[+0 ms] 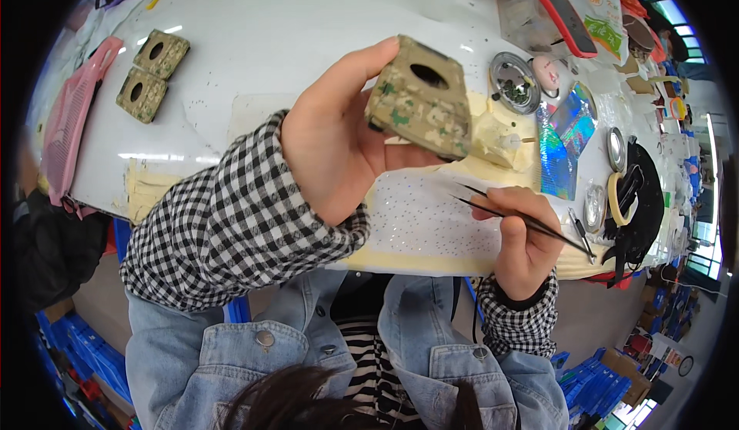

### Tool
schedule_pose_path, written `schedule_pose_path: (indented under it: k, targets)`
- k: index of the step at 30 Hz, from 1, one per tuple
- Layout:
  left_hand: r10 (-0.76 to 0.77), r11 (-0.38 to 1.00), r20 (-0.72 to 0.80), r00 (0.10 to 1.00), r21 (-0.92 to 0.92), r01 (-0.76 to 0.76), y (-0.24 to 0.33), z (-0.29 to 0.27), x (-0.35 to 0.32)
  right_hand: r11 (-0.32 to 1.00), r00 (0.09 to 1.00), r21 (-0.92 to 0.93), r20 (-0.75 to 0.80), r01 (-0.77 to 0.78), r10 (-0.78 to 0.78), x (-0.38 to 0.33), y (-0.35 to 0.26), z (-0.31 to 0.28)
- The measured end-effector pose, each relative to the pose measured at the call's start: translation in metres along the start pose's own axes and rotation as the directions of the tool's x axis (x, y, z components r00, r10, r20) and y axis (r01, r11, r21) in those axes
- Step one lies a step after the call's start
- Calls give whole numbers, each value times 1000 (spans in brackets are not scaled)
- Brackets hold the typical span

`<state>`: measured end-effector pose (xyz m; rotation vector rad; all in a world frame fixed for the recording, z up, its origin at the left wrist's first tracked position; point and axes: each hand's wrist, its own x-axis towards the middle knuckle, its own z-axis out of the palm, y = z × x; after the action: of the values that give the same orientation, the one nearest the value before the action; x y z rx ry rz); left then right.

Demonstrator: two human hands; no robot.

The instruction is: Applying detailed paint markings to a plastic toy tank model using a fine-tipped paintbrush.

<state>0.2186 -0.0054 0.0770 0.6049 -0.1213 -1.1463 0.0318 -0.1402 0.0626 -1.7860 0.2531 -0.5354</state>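
Observation:
Raised above the table, my left hand grips a camouflage-patterned casing with a dark oval hole near its top. The casing is tilted, and some of my fingers are hidden behind it. Lower and to the right, my right hand pinches dark, thin tweezers, their tips slightly apart and pointing left. Under the tips lies a pale sheet scattered with many tiny dark specks. The tweezers and the casing do not touch.
Two similar camouflage casings lie at the left, beside a pink basket. At the right are a round dish of small dark bits, shiny holographic film, a yellow ring and a pen. Another person's dark sleeve shows far left.

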Motion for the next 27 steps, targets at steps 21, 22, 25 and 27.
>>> schedule_pose_path:
  k: [21, 22, 25, 27]
  targets:
    - [-200, 980, 17, 980, -6, 200, 0, 11, -4, 843, 898, -310, 131, 440, -420, 18, -23, -13]
    - [-197, 980, 18, 980, -11, 197, 0, 11, -4, 843, 899, -312, 142, 438, -414, 19, -24, -12]
    - [-192, 981, 18, 981, -23, 193, 1, 13, -5, 839, 898, -319, 166, 440, -408, 21, -26, -11]
    - [-193, 981, 15, 981, -28, 193, 1, 14, -5, 832, 892, -322, 173, 452, -418, 22, -26, -11]
